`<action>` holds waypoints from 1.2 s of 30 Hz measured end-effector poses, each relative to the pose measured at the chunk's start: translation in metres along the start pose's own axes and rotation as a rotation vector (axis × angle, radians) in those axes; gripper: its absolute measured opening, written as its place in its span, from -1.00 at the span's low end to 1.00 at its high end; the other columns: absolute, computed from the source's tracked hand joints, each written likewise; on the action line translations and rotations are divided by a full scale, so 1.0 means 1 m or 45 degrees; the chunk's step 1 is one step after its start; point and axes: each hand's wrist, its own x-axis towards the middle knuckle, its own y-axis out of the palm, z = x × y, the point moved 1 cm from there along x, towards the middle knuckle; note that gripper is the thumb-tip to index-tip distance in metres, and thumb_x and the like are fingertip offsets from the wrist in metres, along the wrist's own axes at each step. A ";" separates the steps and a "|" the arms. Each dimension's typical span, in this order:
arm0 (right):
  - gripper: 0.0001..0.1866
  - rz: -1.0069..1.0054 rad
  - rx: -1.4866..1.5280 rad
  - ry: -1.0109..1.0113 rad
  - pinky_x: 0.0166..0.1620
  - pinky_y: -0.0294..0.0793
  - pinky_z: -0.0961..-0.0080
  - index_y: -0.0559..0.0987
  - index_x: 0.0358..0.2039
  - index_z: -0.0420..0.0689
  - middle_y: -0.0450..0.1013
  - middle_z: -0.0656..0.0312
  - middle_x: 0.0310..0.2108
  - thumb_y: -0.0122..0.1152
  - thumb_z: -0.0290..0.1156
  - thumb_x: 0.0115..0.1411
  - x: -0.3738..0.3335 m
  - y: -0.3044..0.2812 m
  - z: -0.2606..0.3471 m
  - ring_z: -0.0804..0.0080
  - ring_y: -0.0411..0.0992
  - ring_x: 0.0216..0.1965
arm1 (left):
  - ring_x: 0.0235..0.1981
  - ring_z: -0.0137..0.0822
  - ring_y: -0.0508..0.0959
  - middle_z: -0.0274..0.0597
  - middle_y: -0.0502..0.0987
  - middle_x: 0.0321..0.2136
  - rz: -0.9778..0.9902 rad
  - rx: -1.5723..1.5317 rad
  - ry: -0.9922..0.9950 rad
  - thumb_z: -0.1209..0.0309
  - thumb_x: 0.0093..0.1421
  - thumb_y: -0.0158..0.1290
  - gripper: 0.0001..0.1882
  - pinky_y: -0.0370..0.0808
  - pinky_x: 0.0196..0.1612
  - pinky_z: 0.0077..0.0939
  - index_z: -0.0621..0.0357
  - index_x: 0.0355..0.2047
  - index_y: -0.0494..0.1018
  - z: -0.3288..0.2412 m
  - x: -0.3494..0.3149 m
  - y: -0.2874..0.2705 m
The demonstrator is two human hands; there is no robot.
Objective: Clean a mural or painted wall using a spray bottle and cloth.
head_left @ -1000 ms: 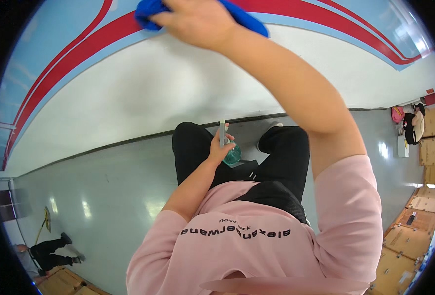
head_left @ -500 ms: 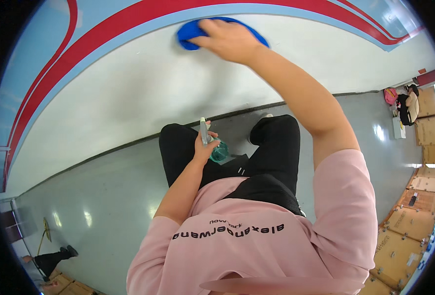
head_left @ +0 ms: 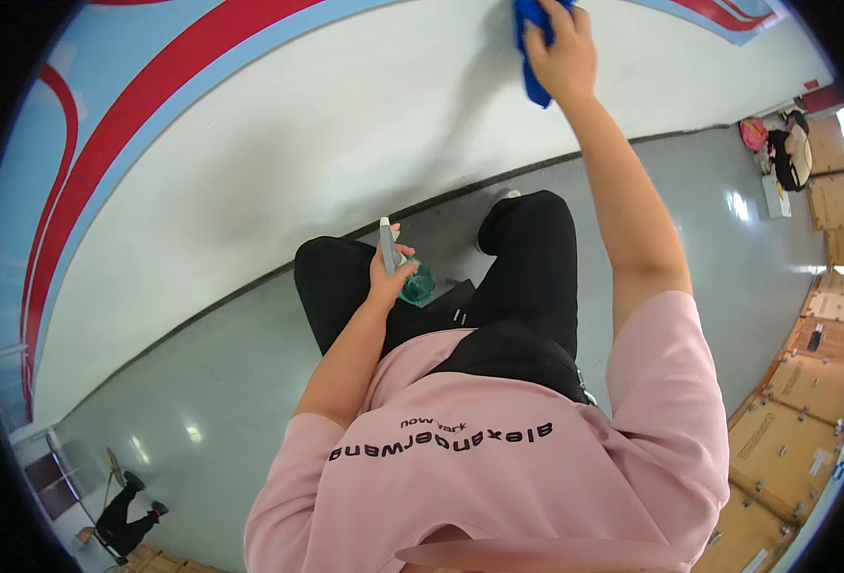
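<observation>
At the top, right of centre, my right hand [head_left: 565, 55] presses a blue cloth [head_left: 535, 81] against the white lower part of the wall [head_left: 346, 115]. Its fingers are bent over the cloth. My left hand [head_left: 389, 277], low between my knees, is wrapped round the neck of a spray bottle [head_left: 420, 285]. The bottle has a grey and white trigger head pointing toward the wall and a clear green body, partly hidden by the hand.
Red and light-blue bands [head_left: 169, 72] run over the wall's upper part. Grey floor [head_left: 221, 382] meets the wall at a dark skirting. Wooden crates [head_left: 785, 449] line the right side, with bags [head_left: 790, 153] near the wall. Another person [head_left: 121, 516] stands far lower left beside a long-handled tool.
My right hand has swept the blue cloth rightward along the wall, and the cloth now hangs more upright. My left hand keeps its hold on the spray bottle. The view has shifted slightly.
</observation>
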 end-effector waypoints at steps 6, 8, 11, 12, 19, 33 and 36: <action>-0.73 0.134 0.088 0.028 -0.30 0.43 0.36 0.52 -0.36 0.14 0.29 0.10 -0.21 0.16 -0.37 -0.17 -0.050 0.056 0.054 0.15 0.38 -0.31 | -0.45 -0.49 0.38 -0.27 0.40 -0.42 0.032 -0.017 -0.038 0.66 -0.21 0.07 -0.25 0.36 -0.37 -0.61 0.01 0.07 0.14 -0.002 0.001 0.005; -0.75 0.148 0.144 -0.078 -0.32 0.43 0.36 0.52 -0.37 0.13 0.29 0.08 -0.24 0.16 -0.39 -0.17 -0.084 0.077 0.049 0.17 0.37 -0.30 | -0.43 -0.49 0.37 -0.28 0.40 -0.42 0.029 0.022 -0.001 0.66 -0.21 0.08 -0.24 0.35 -0.34 -0.61 0.01 0.07 0.14 0.000 0.001 0.006; -0.75 0.635 0.110 -0.051 -0.26 0.41 0.34 0.50 -0.32 0.13 0.26 0.08 -0.18 0.05 -0.44 -0.08 -0.139 0.090 0.039 0.18 0.35 -0.23 | -0.39 -0.49 0.37 -0.29 0.40 -0.42 0.011 0.001 0.004 0.66 -0.21 0.09 -0.24 0.33 -0.30 -0.60 0.01 0.07 0.14 -0.005 -0.006 0.006; -0.73 0.888 0.061 -0.019 -0.24 0.41 0.34 0.49 -0.30 0.13 0.25 0.08 -0.17 0.00 -0.46 -0.05 -0.153 0.092 0.034 0.19 0.34 -0.21 | -0.38 -0.49 0.37 -0.30 0.40 -0.42 0.007 -0.054 -0.023 0.66 -0.21 0.10 -0.24 0.33 -0.28 -0.60 0.01 0.07 0.14 -0.007 -0.007 0.006; -0.73 0.540 0.124 -0.065 -0.51 0.42 0.42 0.47 -0.39 0.14 0.27 0.23 -0.41 0.13 -0.46 -0.18 -0.117 0.053 0.066 0.28 0.39 -0.47 | -0.38 -0.49 0.36 -0.32 0.40 -0.42 -0.030 -0.116 0.007 0.65 -0.21 0.11 -0.23 0.32 -0.27 -0.58 0.01 0.07 0.14 -0.004 -0.008 0.002; -0.80 0.928 -0.007 -0.121 -0.35 0.43 0.38 0.51 -0.44 0.08 0.30 0.16 -0.30 0.13 -0.45 -0.16 -0.147 0.094 0.053 0.23 0.39 -0.31 | -0.35 -0.46 0.37 -0.30 0.39 -0.41 0.031 -0.066 -0.061 0.65 -0.22 0.08 -0.23 0.32 -0.24 -0.53 -0.01 0.07 0.14 -0.011 -0.006 0.004; -0.79 1.300 -0.099 0.181 -0.39 0.44 0.33 0.50 -0.38 0.08 0.28 0.12 -0.31 0.08 -0.43 -0.10 -0.208 0.098 0.017 0.20 0.41 -0.36 | -0.36 -0.46 0.37 -0.30 0.39 -0.41 -0.004 -0.004 -0.002 0.66 -0.23 0.09 -0.22 0.32 -0.24 -0.53 0.00 0.07 0.14 -0.003 -0.006 0.003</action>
